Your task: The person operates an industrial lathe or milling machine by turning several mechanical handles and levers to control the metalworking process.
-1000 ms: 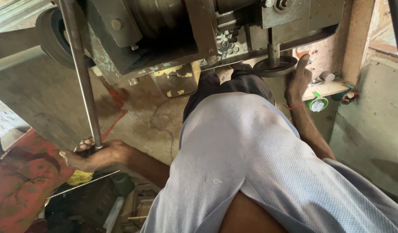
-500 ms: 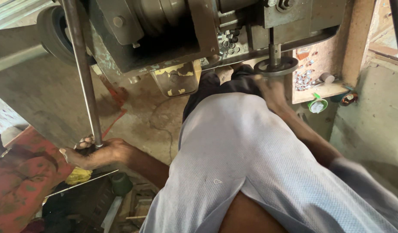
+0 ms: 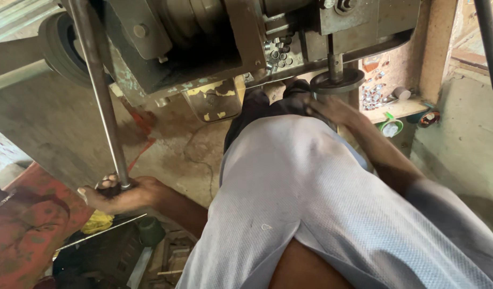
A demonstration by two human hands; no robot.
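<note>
Your left hand point(image 3: 121, 194) sits at the lever point(image 3: 99, 96) foot, left of the machine point(image 3: 203, 48); your right hand point(image 3: 332, 109) lies under the disc point(image 3: 336, 81), shelf point(image 3: 396, 109) to its right.

At the top of the frame the machine point(image 3: 166, 48) is dark grey-green, with chipped yellow paint point(image 3: 214, 101) beneath. The long lever rod point(image 3: 99, 96) is dull grey steel. The shirt point(image 3: 321, 214) is pale blue-grey with a fine mesh pattern. At lower left sits a red, grimy metal part point(image 3: 27, 235); a yellow rag point(image 3: 98, 222) lies beside it.
</note>
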